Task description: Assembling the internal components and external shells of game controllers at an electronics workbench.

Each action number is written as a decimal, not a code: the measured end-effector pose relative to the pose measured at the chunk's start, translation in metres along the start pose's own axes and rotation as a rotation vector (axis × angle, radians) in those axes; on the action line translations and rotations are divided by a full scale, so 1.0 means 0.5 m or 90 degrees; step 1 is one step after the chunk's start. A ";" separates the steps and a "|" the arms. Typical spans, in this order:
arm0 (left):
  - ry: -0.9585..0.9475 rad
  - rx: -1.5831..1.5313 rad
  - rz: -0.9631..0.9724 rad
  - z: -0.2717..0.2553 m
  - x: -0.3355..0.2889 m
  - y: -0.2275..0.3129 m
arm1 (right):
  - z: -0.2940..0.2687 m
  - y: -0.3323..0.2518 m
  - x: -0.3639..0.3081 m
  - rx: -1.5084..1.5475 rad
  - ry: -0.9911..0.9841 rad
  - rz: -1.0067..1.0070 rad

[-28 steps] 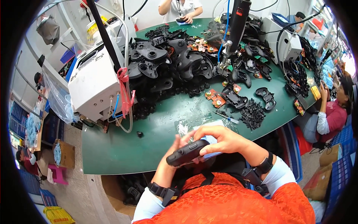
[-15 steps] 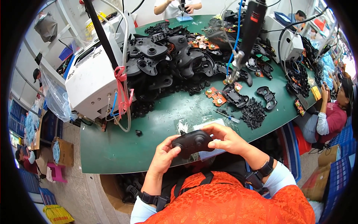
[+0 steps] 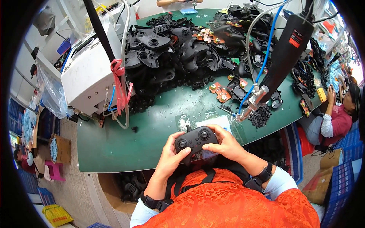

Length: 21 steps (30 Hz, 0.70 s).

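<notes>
Both my hands hold a black game controller [image 3: 196, 140] over the near edge of the green table. Its face with two thumbsticks and small buttons is turned up toward me. My left hand [image 3: 172, 149] is closed round the left grip, the thumb near the left stick. My right hand [image 3: 223, 144] wraps the right side, its thumb lying on the lower face. Beneath and beyond the controller lies a white sheet [image 3: 218, 123]. A black electric screwdriver [image 3: 287, 49] hangs to the right, its metal tip low over a heap of small black parts [image 3: 260, 117].
A large pile of black controller shells [image 3: 163, 49] covers the far side of the green table [image 3: 114, 150]. Orange circuit boards [image 3: 219, 92] lie near it. A white machine box [image 3: 89, 78] stands at left. A box of black parts [image 3: 118, 195] sits below; co-workers sit around.
The controller has tilted so its face with sticks and buttons shows fully. The hanging screwdriver has swung right and nearer.
</notes>
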<state>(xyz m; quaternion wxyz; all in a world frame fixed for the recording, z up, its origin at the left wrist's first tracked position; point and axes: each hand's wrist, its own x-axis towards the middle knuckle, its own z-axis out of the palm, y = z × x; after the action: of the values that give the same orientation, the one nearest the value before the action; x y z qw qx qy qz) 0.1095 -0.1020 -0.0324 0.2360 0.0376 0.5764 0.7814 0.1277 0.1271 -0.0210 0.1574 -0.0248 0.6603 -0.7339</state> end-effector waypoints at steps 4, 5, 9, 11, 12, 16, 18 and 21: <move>0.063 0.042 0.035 0.019 0.014 -0.009 | 0.011 0.004 -0.001 -0.034 0.041 -0.036; 0.063 0.041 0.034 0.022 0.012 -0.010 | 0.015 0.004 0.001 -0.034 0.041 -0.035; 0.144 0.208 0.120 0.041 0.004 -0.012 | 0.029 0.014 0.005 -0.239 0.115 -0.057; 0.167 0.282 0.159 0.045 0.002 -0.013 | 0.032 0.017 0.004 -0.294 0.141 -0.065; 0.166 0.305 0.171 0.045 0.000 -0.014 | 0.033 0.015 0.002 -0.316 0.149 -0.068; 0.142 0.273 0.179 0.031 -0.019 -0.016 | 0.039 0.001 -0.002 -0.340 0.123 -0.092; 0.131 0.335 0.245 0.018 -0.028 -0.022 | 0.034 0.010 -0.001 -0.329 0.096 -0.104; 0.103 0.443 0.347 0.003 -0.031 -0.019 | 0.029 0.017 -0.001 -0.353 0.057 -0.159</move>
<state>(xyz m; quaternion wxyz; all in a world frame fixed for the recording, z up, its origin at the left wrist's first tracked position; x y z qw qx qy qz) 0.1268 -0.1049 -0.0373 -0.0509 0.2038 0.7905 0.5753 0.1333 0.1123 -0.0276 0.0241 -0.1150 0.8334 -0.5400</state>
